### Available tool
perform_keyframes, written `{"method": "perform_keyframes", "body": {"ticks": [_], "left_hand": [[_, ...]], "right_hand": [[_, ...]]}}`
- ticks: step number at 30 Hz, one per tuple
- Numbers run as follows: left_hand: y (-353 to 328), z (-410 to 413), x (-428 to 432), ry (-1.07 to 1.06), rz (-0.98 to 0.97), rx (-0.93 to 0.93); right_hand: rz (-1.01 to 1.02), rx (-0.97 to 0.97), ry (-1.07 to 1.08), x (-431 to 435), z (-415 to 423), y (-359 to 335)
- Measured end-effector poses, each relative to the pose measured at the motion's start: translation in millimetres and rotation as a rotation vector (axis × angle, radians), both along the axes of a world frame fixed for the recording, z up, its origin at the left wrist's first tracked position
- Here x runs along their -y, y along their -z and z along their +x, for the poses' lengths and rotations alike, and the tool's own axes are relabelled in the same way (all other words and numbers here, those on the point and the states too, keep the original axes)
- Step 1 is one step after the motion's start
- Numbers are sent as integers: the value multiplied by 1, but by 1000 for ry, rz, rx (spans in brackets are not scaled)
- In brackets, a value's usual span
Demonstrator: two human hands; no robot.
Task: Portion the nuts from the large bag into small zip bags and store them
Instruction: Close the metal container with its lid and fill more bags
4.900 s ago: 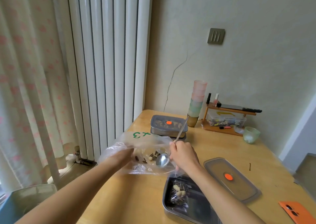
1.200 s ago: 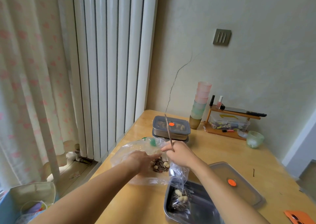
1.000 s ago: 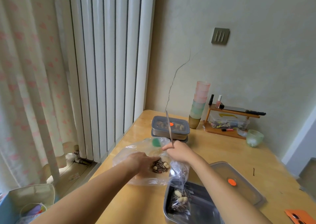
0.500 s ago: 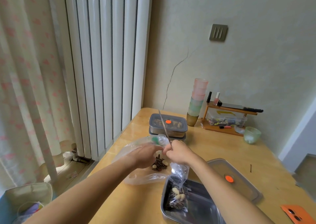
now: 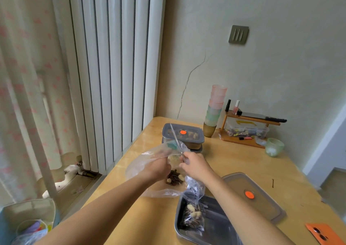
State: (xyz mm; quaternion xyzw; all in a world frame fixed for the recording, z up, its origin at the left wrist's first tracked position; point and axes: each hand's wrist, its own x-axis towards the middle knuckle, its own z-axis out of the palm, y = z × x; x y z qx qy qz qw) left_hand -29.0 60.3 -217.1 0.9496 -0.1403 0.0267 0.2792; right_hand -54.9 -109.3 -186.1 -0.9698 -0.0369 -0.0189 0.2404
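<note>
The large clear plastic bag (image 5: 142,162) lies on the wooden table (image 5: 234,162) with a small heap of nuts and seeds (image 5: 174,178) inside. My left hand (image 5: 159,167) grips its upper edge. My right hand (image 5: 196,165) holds a metal spoon (image 5: 176,138), handle pointing up and back, its bowl hidden between my hands. A small zip bag (image 5: 193,213) partly filled with nuts hangs below my right hand into an open steel container (image 5: 215,224); I cannot tell whether those fingers hold it.
A grey lid with an orange dot (image 5: 254,194) lies right of the open container. A closed lidded container (image 5: 184,135) stands behind the bag. Stacked cups (image 5: 215,110), a wooden rack (image 5: 247,128) and a green glass bowl (image 5: 274,147) line the wall. An orange phone (image 5: 325,234) lies near right.
The spoon went from lying low inside the large bag to standing with its handle up. My two hands have come closer together over the nuts, and the small zip bag now hangs into the container.
</note>
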Motion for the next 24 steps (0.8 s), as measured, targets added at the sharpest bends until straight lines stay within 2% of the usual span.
{"method": "perform_keyframes", "body": {"ticks": [3,7,11,16,21,24], "left_hand": [[1,-2,4,-64,-36,12],[-1,2,7,-123,-103,121],[-1,9,3,-130,-198,120],[-2,9,4,-97,-402,-53],[-1,9,5,-145,-329,-4],[2,8,5,-173,-267,-59]], "right_hand": [[-53,30,37,-3,-1,2],[-98,95,-65,-6,-6,-2],[-76,127,-116,-6,-10,-7],[-28,158,-137,-4,-13,-8],[18,137,-62,-3,-11,-3],[0,144,11,-4,-8,-1]]}}
